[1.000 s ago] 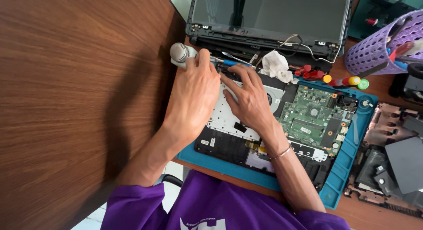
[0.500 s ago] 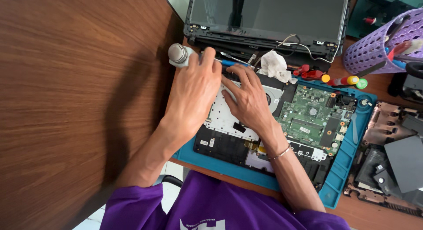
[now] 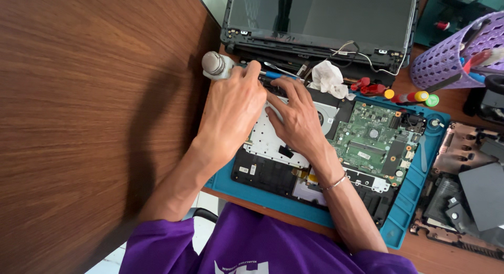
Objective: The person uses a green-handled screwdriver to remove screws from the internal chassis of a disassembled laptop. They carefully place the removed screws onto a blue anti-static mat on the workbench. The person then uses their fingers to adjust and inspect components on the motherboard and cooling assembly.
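Observation:
An opened laptop base lies on a blue work mat, with its green circuit board exposed and the screen folded back behind it. My left hand is closed around a screwdriver with a silver cap and a blue shaft, held at the base's far left corner. My right hand rests with spread fingers on the white inner panel, fingertips near the screwdriver's tip. The tip itself is hidden by my fingers.
A crumpled white cloth and red-handled tools lie by the hinge. A purple basket of tools stands at the far right. Another dismantled device sits right of the mat. Dark wooden tabletop stretches to the left.
Both hands have stayed at the laptop's far left corner with only slight shifts; the left keeps its hold on the screwdriver.

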